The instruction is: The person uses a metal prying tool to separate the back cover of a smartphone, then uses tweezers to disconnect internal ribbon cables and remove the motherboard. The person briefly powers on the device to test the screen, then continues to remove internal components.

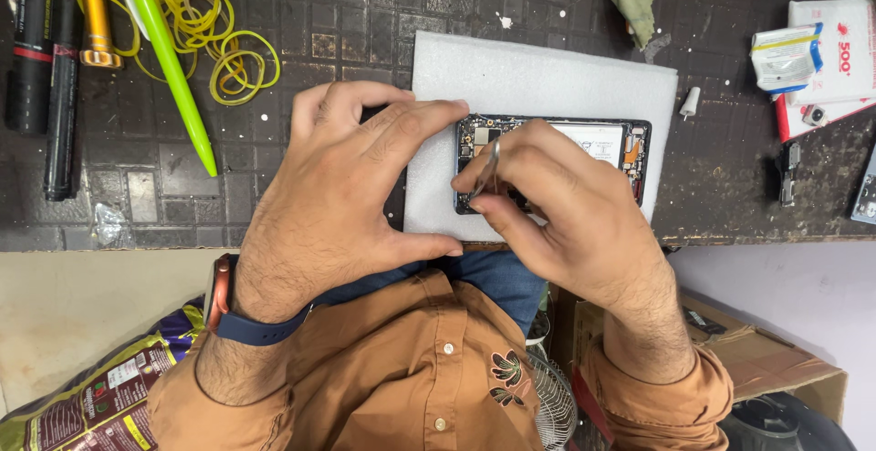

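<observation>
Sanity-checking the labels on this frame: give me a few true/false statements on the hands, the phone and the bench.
1. The right hand holds metal tweezers over the opened phone. True.
2. The phone lies straight on the dark mat. False: it lies on a white foam sheet that lies on the mat.
3. The left hand has fingertips at the phone's left end. True.
4. The green pen is in the left hand. False: it lies on the mat, upper left, beside yellow rubber bands.
5. A watch is on the right wrist. False: it is on the left wrist.
</observation>
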